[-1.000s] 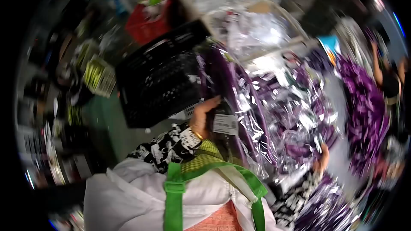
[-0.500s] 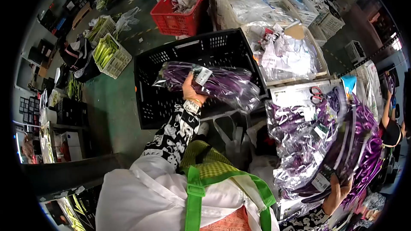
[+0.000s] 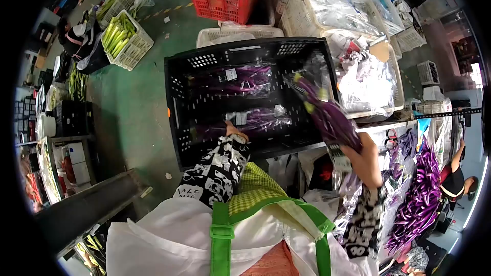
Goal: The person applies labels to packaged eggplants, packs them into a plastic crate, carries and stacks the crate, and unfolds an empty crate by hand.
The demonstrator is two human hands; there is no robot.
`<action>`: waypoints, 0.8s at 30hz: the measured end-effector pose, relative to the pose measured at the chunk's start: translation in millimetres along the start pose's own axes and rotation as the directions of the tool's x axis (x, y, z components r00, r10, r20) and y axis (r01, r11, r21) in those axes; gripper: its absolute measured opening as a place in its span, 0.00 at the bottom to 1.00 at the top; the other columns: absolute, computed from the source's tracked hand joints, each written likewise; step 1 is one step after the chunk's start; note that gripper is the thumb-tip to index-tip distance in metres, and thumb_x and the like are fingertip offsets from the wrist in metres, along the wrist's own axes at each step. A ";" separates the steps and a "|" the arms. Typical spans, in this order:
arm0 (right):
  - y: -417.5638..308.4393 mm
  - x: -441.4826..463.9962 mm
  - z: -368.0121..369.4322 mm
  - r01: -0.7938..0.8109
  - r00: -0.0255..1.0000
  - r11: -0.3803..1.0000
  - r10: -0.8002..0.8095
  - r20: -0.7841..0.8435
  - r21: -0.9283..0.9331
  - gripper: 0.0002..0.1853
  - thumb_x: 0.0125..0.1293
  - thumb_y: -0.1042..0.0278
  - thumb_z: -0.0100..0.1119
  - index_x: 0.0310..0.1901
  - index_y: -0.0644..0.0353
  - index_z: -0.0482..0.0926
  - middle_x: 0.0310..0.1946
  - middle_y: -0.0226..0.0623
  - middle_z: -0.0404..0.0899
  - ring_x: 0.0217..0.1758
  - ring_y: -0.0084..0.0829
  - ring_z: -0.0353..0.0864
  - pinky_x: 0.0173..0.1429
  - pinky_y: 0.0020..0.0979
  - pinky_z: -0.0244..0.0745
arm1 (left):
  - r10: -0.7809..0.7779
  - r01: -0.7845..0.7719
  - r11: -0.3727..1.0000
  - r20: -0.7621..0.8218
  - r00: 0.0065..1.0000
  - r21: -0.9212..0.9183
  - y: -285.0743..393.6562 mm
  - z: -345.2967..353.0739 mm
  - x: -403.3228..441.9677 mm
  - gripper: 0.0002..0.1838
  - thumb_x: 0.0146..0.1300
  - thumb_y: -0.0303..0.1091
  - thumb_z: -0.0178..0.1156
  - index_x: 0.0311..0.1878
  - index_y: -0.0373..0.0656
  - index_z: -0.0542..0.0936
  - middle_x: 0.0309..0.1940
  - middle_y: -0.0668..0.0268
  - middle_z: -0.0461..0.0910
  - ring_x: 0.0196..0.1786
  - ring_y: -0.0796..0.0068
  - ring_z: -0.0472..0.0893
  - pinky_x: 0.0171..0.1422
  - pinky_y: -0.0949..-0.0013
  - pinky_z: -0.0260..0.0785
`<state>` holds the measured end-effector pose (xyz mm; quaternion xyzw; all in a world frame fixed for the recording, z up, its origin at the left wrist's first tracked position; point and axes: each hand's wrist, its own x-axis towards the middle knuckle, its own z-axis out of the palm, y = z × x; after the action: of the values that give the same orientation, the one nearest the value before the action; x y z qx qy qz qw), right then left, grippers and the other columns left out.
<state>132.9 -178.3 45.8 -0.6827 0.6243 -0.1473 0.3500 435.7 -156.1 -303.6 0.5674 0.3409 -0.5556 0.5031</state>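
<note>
My left hand [image 3: 236, 132] reaches into a black crate [image 3: 179, 145], its fingers partly hidden, holding a clear plastic bag of long purple eggplants [image 3: 263, 117] on the near side of the crate floor. A second bag of eggplants [image 3: 250, 81], with a white label, lies along the far side. My right hand [image 3: 364, 158] is closed around the lower end of another bag of eggplants [image 3: 327, 115]. That bag is tilted over the crate's right edge, its upper end slightly blurred.
Loose purple eggplants [image 3: 422, 194] are heaped on the right-hand table, beside bagged ones and red-handled scissors [image 3: 392, 135]. White crates [image 3: 396, 87] of plastic bags and a red crate [image 3: 220, 6] stand beyond. At left is a crate of green stalks [image 3: 130, 53]. Another person [image 3: 455, 174] is far right.
My left hand has lowered its bag to the crate floor. My right hand has moved from the bagged eggplants on the table up to the crate's right side, bringing a bag.
</note>
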 end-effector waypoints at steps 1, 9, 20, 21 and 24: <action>1.3 26.9 17.1 0.204 0.979 0.978 -0.203 0.012 -0.043 0.13 0.52 0.73 0.64 0.34 0.68 0.70 0.27 0.45 0.70 0.28 0.40 0.70 0.35 0.37 0.66 | -0.032 0.032 0.999 0.003 0.999 0.030 -1.6 -9.8 -1.3 0.46 0.48 0.56 0.66 0.64 0.35 0.62 0.61 0.46 0.63 0.62 0.51 0.65 0.62 0.52 0.60; -51.4 171.4 162.3 0.492 0.795 0.835 -0.317 0.517 -0.245 0.20 0.53 0.59 0.62 0.45 0.61 0.73 0.41 0.49 0.75 0.43 0.50 0.76 0.49 0.42 0.71 | -0.187 -0.017 0.760 0.243 0.952 0.650 5.4 -47.1 -1.2 0.42 0.49 0.56 0.65 0.61 0.37 0.67 0.58 0.46 0.67 0.59 0.52 0.70 0.59 0.52 0.65; 3.8 118.3 192.6 0.276 0.940 0.959 -0.255 0.228 -0.064 0.22 0.59 0.62 0.60 0.52 0.63 0.71 0.45 0.51 0.76 0.49 0.51 0.75 0.53 0.43 0.71 | 0.301 -0.673 -0.609 0.907 0.294 0.420 26.8 -13.9 -72.6 0.31 0.56 0.44 0.61 0.61 0.40 0.67 0.58 0.54 0.70 0.60 0.53 0.69 0.61 0.49 0.60; 12.0 99.3 182.8 0.259 0.945 0.966 -0.252 0.208 -0.005 0.21 0.58 0.62 0.61 0.51 0.64 0.72 0.43 0.51 0.77 0.47 0.51 0.76 0.51 0.42 0.73 | 0.258 -0.604 -0.749 0.960 0.110 0.271 30.7 -7.9 -64.1 0.34 0.53 0.48 0.63 0.62 0.42 0.67 0.60 0.56 0.68 0.63 0.51 0.67 0.65 0.45 0.56; 14.1 35.8 149.6 0.175 0.974 0.981 -0.185 0.134 0.081 0.21 0.58 0.65 0.61 0.49 0.68 0.72 0.42 0.51 0.77 0.46 0.49 0.77 0.51 0.40 0.73 | -0.068 -0.515 -0.857 0.996 0.066 -0.024 46.5 24.1 -68.2 0.39 0.54 0.50 0.61 0.67 0.46 0.62 0.70 0.59 0.55 0.73 0.54 0.49 0.72 0.41 0.38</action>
<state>224.1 -168.2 -78.4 -0.7325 0.5283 -0.1513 0.4019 462.4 -179.4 -225.3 0.5625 -0.8089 -0.1257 0.1160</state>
